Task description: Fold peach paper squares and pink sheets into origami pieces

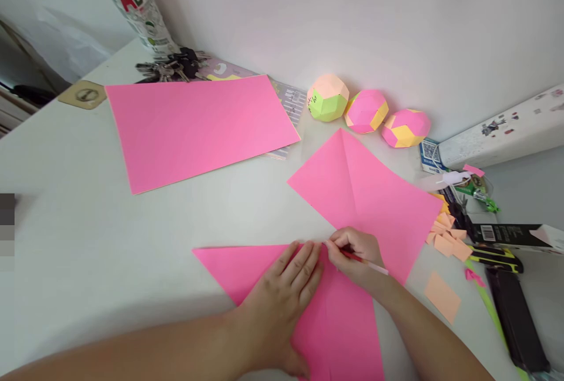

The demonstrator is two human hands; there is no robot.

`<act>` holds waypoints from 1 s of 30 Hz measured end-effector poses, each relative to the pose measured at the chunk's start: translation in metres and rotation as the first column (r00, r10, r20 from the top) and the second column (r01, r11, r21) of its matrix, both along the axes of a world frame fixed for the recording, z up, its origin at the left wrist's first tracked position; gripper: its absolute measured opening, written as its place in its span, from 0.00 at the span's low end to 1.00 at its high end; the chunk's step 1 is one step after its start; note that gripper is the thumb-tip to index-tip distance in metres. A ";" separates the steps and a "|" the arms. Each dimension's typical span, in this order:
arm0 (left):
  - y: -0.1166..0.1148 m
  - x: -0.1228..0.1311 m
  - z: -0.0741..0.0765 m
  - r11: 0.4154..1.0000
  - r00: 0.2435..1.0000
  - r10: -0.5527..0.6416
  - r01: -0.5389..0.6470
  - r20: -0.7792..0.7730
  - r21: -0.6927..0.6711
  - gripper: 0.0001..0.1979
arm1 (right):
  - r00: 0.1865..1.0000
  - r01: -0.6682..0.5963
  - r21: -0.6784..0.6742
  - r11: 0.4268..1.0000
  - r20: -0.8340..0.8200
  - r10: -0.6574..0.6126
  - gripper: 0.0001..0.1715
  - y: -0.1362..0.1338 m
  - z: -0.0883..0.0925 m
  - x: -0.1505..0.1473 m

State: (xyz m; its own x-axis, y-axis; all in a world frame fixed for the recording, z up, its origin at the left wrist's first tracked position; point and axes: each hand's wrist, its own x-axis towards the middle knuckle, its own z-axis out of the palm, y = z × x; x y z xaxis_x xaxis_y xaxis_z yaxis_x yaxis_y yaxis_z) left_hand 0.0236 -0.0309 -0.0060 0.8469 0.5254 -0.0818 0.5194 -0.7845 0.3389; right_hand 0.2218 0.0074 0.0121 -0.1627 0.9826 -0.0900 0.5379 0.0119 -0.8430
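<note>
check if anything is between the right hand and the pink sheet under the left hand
Nothing visible blocks it: the right hand is at the upper edge of the pink sheet, holding a slim red pen-like tool. The left hand lies flat on the sheet just beside it.

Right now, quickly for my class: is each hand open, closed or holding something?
Left hand: open, laid flat on the pink sheet.
Right hand: closed, holding a slim red-and-white pen or pencil.

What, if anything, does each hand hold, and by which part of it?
The right hand holds a pen-like tool near its lower end, the pale end sticking out. The left hand grips nothing, lying flat on the pink paper.
</note>
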 end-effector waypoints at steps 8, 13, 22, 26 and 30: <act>0.000 0.000 0.001 0.999 0.999 -0.007 0.008 -0.034 0.035 0.65 | 1.000 -0.011 0.008 1.000 -0.002 0.011 0.14 0.001 0.003 -0.002; -0.001 0.000 0.003 0.997 0.999 0.004 0.000 -0.045 0.071 0.65 | 1.000 -0.027 0.013 1.000 0.003 0.027 0.13 0.001 0.002 -0.001; 0.000 0.001 0.001 0.996 0.999 0.006 -0.003 -0.035 0.084 0.65 | 1.000 -0.029 0.014 0.999 -0.010 0.029 0.14 0.001 0.002 -0.001; 0.000 -0.001 0.001 0.997 1.000 0.006 -0.005 -0.015 0.080 0.65 | 1.000 -0.023 0.008 1.000 -0.011 0.023 0.14 0.001 0.001 -0.001; -0.001 -0.001 0.000 0.997 1.000 0.006 -0.004 -0.020 0.083 0.66 | 1.000 -0.021 0.012 1.000 -0.015 0.021 0.14 0.001 0.000 -0.001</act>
